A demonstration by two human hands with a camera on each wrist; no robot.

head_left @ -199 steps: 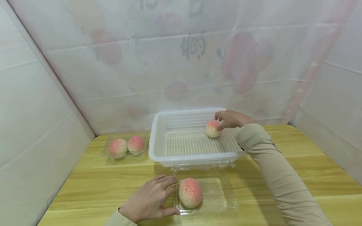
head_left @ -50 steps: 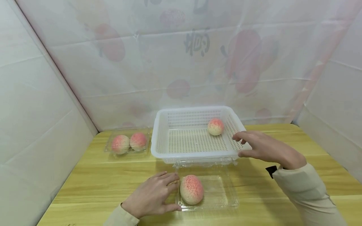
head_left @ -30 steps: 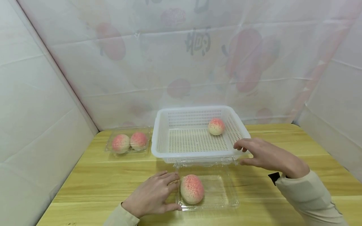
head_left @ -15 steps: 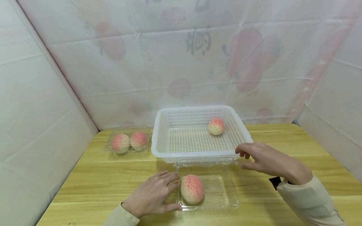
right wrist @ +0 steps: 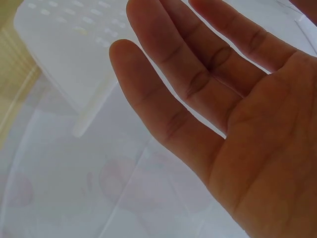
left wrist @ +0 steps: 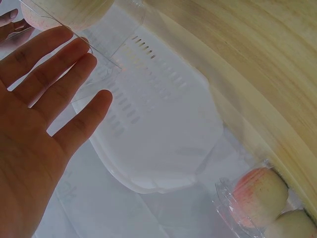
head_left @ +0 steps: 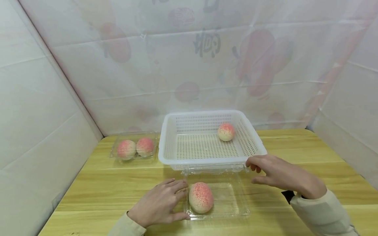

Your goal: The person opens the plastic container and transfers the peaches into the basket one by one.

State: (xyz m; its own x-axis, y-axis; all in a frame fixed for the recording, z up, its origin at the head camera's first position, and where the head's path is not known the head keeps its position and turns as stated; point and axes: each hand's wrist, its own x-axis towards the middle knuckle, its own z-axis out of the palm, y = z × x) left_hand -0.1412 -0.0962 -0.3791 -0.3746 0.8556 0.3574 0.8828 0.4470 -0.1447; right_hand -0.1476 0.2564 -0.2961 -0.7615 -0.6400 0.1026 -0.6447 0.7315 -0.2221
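My left hand (head_left: 160,204) rests at the left edge of an uncovered clear plastic clamshell box (head_left: 225,201), its fingers relaxed and spread. One pink-and-cream peach (head_left: 200,197) lies in the left half of that box. My right hand (head_left: 280,172) hovers by the front right corner of the white plastic basket (head_left: 211,160), fingers loosely bent and nothing held. Whether it touches the basket's rim cannot be told. In the basket, a second peach (head_left: 226,132) sits towards the right side. The right wrist view shows the palm and fingers (right wrist: 173,124) bare.
A closed clear box (head_left: 118,137) with two peaches (head_left: 126,149) stands left of the basket. The clamshell's raised lid edge (head_left: 214,169) lies against the basket's front. A pale printed curtain (head_left: 189,65) hangs behind the wooden table (head_left: 97,200).
My right hand has let go of the peach in the basket and drawn back to the right and nearer. Lately it has sunk slightly towards the basket's front corner. My left hand stays put.
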